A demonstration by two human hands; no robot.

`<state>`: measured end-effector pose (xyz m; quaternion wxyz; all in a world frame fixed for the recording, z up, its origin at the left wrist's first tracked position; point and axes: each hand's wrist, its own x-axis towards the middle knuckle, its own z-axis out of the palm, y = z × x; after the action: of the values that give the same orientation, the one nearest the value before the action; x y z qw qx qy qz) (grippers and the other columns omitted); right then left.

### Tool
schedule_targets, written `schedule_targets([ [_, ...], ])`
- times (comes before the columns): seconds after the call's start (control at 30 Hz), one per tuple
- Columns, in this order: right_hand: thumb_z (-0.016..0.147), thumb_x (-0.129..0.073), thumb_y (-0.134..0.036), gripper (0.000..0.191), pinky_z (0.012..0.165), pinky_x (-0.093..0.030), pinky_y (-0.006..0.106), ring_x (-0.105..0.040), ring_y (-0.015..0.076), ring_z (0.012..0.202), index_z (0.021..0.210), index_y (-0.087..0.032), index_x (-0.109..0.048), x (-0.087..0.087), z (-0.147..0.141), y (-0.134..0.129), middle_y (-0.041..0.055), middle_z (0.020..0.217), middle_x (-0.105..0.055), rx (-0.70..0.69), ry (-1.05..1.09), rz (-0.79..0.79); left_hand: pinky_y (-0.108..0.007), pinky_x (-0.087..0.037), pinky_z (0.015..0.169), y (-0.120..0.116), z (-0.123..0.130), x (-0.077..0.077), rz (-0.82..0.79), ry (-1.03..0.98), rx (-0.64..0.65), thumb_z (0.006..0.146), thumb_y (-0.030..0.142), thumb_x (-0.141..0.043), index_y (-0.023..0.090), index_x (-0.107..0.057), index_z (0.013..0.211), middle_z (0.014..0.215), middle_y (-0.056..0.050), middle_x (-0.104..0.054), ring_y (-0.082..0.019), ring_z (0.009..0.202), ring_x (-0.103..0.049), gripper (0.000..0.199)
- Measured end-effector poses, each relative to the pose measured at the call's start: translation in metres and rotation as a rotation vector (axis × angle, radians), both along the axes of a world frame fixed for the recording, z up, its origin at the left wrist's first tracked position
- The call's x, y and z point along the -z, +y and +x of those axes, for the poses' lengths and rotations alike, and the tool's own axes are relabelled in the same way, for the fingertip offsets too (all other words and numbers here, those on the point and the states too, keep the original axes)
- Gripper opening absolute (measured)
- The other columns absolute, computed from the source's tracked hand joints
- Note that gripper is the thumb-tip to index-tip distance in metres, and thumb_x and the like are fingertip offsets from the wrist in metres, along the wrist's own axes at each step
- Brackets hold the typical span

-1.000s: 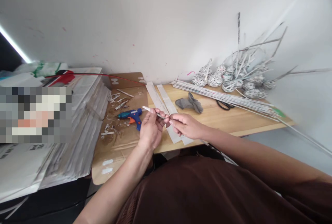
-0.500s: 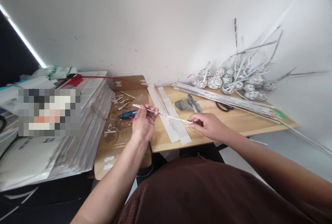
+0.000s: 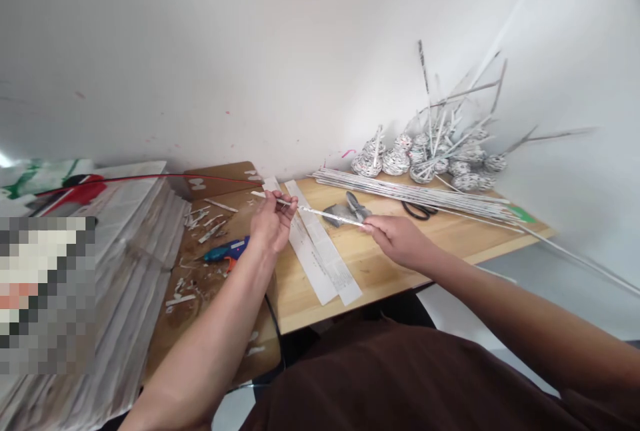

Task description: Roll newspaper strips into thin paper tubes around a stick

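A thin rolled newspaper tube point(image 3: 330, 216) stretches between my two hands above the wooden table. Its left part lies in my left hand point(image 3: 273, 218), fingers curled around it with the palm turned up; a flat tip pokes out beyond the thumb. My right hand point(image 3: 400, 239) pinches the other end between thumb and fingers. Beneath the tube lie two long flat paper strips point(image 3: 315, 264), partly overlapping. Just behind the right hand are grey gloves or cloth point(image 3: 345, 210), whose exact kind I cannot make out.
Black-handled scissors point(image 3: 420, 211) lie beside a bundle of paper tubes point(image 3: 400, 190). Woven paper gourd shapes point(image 3: 395, 159) stand against the wall. A blue glue gun point(image 3: 223, 251) and paper scraps point(image 3: 180, 298) rest on the brown board at left, next to a tall newspaper stack point(image 3: 120, 298).
The view has turned, so the table and strips sit lower and further left. Both hands keep hold of the tube; slightly more of it shows between them.
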<state>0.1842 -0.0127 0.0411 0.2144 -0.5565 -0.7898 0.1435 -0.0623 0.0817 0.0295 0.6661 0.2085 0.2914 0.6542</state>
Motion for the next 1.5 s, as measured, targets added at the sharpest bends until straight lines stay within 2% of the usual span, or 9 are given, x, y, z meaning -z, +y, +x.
schedule_targets([
  [0.3, 0.092, -0.039, -0.052, 0.043, 0.044, -0.029, 0.024, -0.035, 0.0091, 0.043, 0.086, -0.016, -0.06, 0.005, -0.003, 0.01, -0.0058, 0.053, -0.039, -0.047, 0.555, -0.779, -0.019, -0.055, 0.059, -0.001, -0.01, 0.012, 0.01, -0.011, 0.063, 0.095, 0.03, -0.047, 0.014, -0.056, 0.075, 0.064, -0.002, -0.06, -0.011, 0.064, -0.066, 0.027],
  [0.37, 0.091, -0.042, -0.053, 0.041, 0.047, -0.031, 0.024, -0.04, 0.0103, 0.047, 0.088, -0.016, -0.06, 0.008, -0.004, 0.01, -0.0039, 0.058, -0.043, -0.033, 0.482, -0.735, -0.02, -0.056, 0.06, -0.001, -0.011, 0.013, 0.017, 0.007, 0.068, 0.093, 0.032, -0.05, 0.015, -0.056, 0.074, 0.064, -0.002, -0.06, -0.012, 0.063, -0.065, 0.027],
  [0.53, 0.091, -0.047, -0.041, 0.029, 0.064, -0.036, 0.028, -0.051, 0.016, 0.068, 0.08, -0.018, -0.061, 0.014, -0.007, 0.011, 0.0026, 0.072, -0.057, -0.025, 0.077, -0.159, -0.021, -0.056, 0.062, 0.001, -0.011, 0.014, 0.007, 0.033, 0.049, 0.093, 0.033, -0.05, 0.015, -0.056, 0.074, 0.064, -0.002, -0.061, -0.011, 0.063, -0.065, 0.027],
  [0.73, 0.094, -0.035, -0.054, 0.046, 0.046, -0.032, 0.024, -0.037, 0.0097, 0.044, 0.086, -0.016, -0.06, 0.012, -0.003, 0.01, -0.0051, 0.055, -0.039, -0.063, 0.503, -0.762, -0.019, -0.056, 0.061, 0.002, -0.011, 0.016, -0.004, 0.038, 0.085, 0.096, 0.031, -0.045, 0.014, -0.055, 0.074, 0.063, -0.002, -0.06, -0.011, 0.062, -0.065, 0.029],
  [0.93, 0.088, -0.05, -0.056, 0.042, 0.049, -0.035, 0.022, -0.042, 0.0081, 0.05, 0.086, -0.015, -0.059, 0.014, -0.005, 0.009, -0.004, 0.059, -0.047, -0.047, 0.63, -0.73, -0.018, -0.055, 0.06, 0.002, -0.012, 0.016, 0.007, 0.038, 0.101, 0.095, 0.031, -0.047, 0.015, -0.055, 0.075, 0.064, -0.002, -0.059, -0.01, 0.062, -0.065, 0.027],
  [1.1, 0.086, -0.055, -0.053, 0.036, 0.046, -0.034, 0.022, -0.037, 0.0078, 0.045, 0.078, -0.018, -0.052, 0.022, -0.009, 0.005, -0.0074, 0.052, -0.039, -0.088, 0.796, -0.939, -0.015, -0.052, 0.053, 0.0, -0.013, 0.012, 0.029, 0.059, 0.165, 0.092, 0.034, -0.052, 0.015, -0.055, 0.072, 0.061, 0.0, -0.056, -0.009, 0.059, -0.062, 0.028],
  [1.2, 0.089, -0.05, -0.05, 0.034, 0.052, -0.04, 0.025, -0.045, 0.0101, 0.049, 0.084, -0.017, -0.056, 0.018, -0.014, 0.003, -0.0038, 0.057, -0.049, -0.089, 0.623, -0.838, -0.015, -0.052, 0.053, 0.001, -0.013, 0.014, 0.042, 0.092, 0.152, 0.091, 0.035, -0.053, 0.015, -0.055, 0.073, 0.061, -0.001, -0.057, -0.01, 0.059, -0.063, 0.027],
  [1.37, 0.094, -0.042, -0.031, 0.026, 0.061, -0.037, 0.027, -0.051, 0.0133, 0.058, 0.077, -0.018, -0.057, 0.012, -0.023, -0.001, -0.0007, 0.062, -0.055, -0.076, 0.145, -0.296, -0.017, -0.054, 0.056, 0.001, -0.012, 0.016, 0.046, 0.088, 0.14, 0.093, 0.035, -0.051, 0.015, -0.054, 0.075, 0.062, -0.001, -0.059, -0.011, 0.061, -0.065, 0.027],
  [1.5, 0.094, -0.043, -0.033, 0.022, 0.064, -0.035, 0.028, -0.055, 0.0172, 0.069, 0.095, -0.019, -0.059, 0.018, -0.026, 0.0, 0.0044, 0.08, -0.064, -0.077, -0.039, -0.09, -0.018, -0.054, 0.056, -0.001, -0.011, 0.014, 0.038, 0.085, 0.136, 0.093, 0.034, -0.051, 0.015, -0.054, 0.076, 0.064, -0.001, -0.06, -0.011, 0.061, -0.065, 0.026],
])
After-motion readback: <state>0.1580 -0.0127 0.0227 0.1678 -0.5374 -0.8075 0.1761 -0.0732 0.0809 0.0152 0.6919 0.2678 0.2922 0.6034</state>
